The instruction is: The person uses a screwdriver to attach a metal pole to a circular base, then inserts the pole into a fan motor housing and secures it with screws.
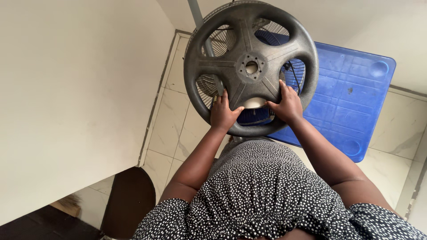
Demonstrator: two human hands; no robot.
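A round grey fan base (251,66) was held up over a wire fan guard (213,86) and a blue plastic table (356,102). Its lower rim was gripped by the left hand (223,113) and the right hand (287,105).

Head camera, looking steeply down, close range.

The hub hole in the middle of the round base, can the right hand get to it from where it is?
Probably yes. The right hand grips a spoke of the base just below the hub hole, and nothing covers the hole.
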